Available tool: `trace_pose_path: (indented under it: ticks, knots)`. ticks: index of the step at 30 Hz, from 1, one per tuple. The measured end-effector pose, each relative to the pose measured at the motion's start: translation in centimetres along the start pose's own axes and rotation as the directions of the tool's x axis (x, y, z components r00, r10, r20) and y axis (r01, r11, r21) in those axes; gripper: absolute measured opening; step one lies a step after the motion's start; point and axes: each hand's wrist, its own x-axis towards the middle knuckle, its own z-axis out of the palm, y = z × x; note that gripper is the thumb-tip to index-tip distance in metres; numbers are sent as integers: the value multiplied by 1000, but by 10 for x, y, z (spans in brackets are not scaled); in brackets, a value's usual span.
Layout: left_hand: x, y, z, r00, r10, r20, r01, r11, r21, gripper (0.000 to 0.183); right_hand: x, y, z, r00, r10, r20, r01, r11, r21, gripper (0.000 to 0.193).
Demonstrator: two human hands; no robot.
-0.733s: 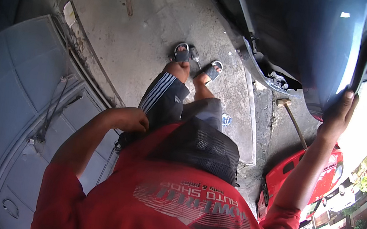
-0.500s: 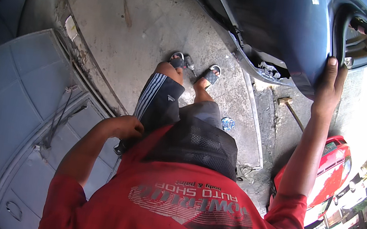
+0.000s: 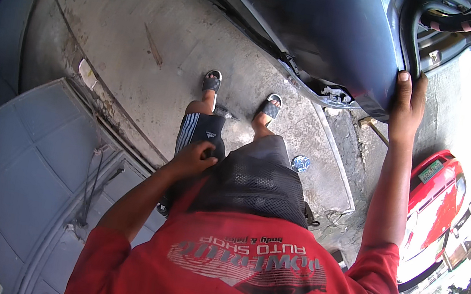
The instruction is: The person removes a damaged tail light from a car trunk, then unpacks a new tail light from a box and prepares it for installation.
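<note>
My right hand [image 3: 407, 107] grips the edge of a blue-grey car body panel [image 3: 350, 30], thumb on the painted side and fingers over the rim by a black rubber seal [image 3: 409, 36]. Below the panel, the car's lower end is exposed, with a torn whitish patch [image 3: 336, 94]. My left hand [image 3: 197, 158] is loosely curled in front of my dark shorts [image 3: 204, 130], thumb bent toward the fingers, and nothing shows in it. A black mesh pouch [image 3: 259, 190] hangs at my waist over the red shirt.
Grey metal panels [image 3: 17, 139] stand at the left. A wooden-handled hammer [image 3: 375, 130] lies beyond the concrete slab's edge at the right. A blue-and-white round item [image 3: 300, 163] is on the slab near my foot. Farther right is a red car [image 3: 434, 183].
My left hand has moved right and forward, across the shorts. My left foot has stepped, and the feet are wider apart. My right hand keeps its grip while the view has shifted.
</note>
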Motion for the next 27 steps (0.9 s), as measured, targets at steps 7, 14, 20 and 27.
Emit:
trace_pose_path:
  ticks: [7,14,20,27]
  knots:
    - [154,49,72,680,325,657,-361,929,-86,50,1,8,0,1000,22,5,-22,1000,7,65]
    - [159,66,45,509,274,816,-360,929,-87,47,-4,12,-4,996,80,-23,-80,997,8,68]
    - [175,56,36,531,399,748,-317,912,-261,45,-3,-3,3,999,18,-42,-15,996,84,72]
    - [217,98,-51,433,867,-248,-726,498,475,46,-8,3,13,996,28,-79,-5,962,274,70]
